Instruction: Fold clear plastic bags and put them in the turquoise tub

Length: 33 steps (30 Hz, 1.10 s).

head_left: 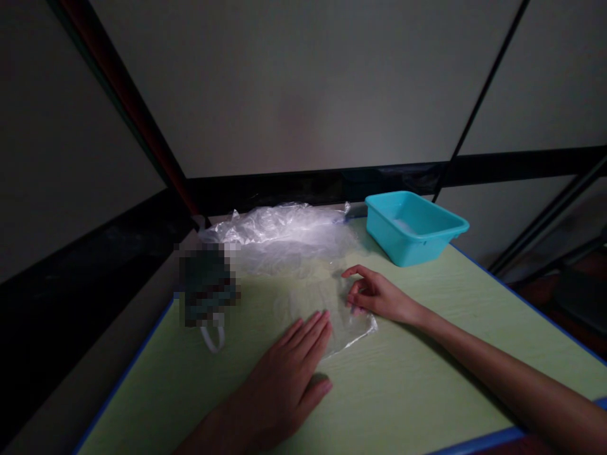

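My left hand [296,366] lies palm down with its fingers stretched out, their tips on the near part of a thin clear plastic bag [308,303]. The bag is spread flat on the pale green table, and its front edge shows as a bright line. At its right side rests my right hand [374,296], the index finger held out and the others loosely curled. Its fingertips are over the bag and touch or nearly touch it; a firm grip cannot be made out.
Crumpled clear plastic [279,224] is bunched along the table's back edge. A turquoise basin [417,230] stands at the back right with something whitish inside. At the left, a dark pixelated item [208,284] has a white loop. The blue-edged table [427,392] meets panelled walls.
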Each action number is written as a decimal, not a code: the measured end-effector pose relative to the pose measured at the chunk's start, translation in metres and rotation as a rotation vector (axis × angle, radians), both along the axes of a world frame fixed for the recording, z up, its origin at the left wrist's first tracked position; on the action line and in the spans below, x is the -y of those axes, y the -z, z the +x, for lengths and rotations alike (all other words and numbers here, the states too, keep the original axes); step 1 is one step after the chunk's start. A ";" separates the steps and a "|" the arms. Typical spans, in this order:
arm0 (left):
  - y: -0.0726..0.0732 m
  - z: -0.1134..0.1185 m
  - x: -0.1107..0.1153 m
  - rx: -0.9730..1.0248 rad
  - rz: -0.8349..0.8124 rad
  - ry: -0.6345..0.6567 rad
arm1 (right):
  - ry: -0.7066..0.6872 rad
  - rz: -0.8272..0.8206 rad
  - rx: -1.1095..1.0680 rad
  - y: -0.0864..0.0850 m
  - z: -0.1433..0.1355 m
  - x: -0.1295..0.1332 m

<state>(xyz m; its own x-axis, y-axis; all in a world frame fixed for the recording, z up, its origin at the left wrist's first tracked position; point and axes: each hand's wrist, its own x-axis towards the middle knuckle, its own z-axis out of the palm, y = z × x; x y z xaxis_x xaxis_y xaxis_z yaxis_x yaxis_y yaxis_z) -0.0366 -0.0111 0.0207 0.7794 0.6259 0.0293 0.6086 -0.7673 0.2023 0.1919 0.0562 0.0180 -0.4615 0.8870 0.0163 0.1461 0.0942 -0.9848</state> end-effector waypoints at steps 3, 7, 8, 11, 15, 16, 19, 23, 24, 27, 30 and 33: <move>0.000 0.000 -0.001 -0.006 0.002 -0.002 | 0.007 0.015 0.006 -0.001 -0.001 0.001; -0.001 0.001 0.000 -0.006 -0.014 0.004 | 0.007 0.022 0.008 -0.001 -0.001 0.001; -0.002 0.001 0.000 -0.005 -0.021 0.004 | 0.008 0.021 0.008 -0.001 -0.001 0.001; -0.004 0.001 0.000 -0.007 -0.036 0.000 | 0.008 0.019 0.010 -0.001 0.000 0.001; -0.004 0.002 0.000 -0.027 -0.036 -0.001 | 0.009 0.016 0.011 0.000 0.000 0.001; -0.004 0.002 0.001 -0.028 -0.033 -0.004 | 0.007 0.017 0.011 0.000 0.000 0.001; -0.001 0.001 0.002 -0.005 -0.008 -0.020 | 0.004 0.036 0.012 -0.001 0.000 0.001; 0.003 -0.002 0.003 0.044 0.055 -0.058 | 0.046 0.078 0.019 -0.004 -0.001 0.003; 0.004 -0.003 0.002 0.056 0.071 -0.077 | 0.060 0.087 0.019 -0.005 -0.001 0.003; 0.006 -0.009 -0.001 0.083 0.107 -0.136 | 0.085 0.124 0.025 -0.007 -0.002 0.005; 0.008 -0.016 -0.006 0.085 0.115 -0.188 | 0.073 0.161 0.064 -0.006 -0.003 0.005; 0.010 -0.019 -0.010 0.067 0.095 -0.233 | 0.068 0.191 0.110 -0.004 -0.003 0.004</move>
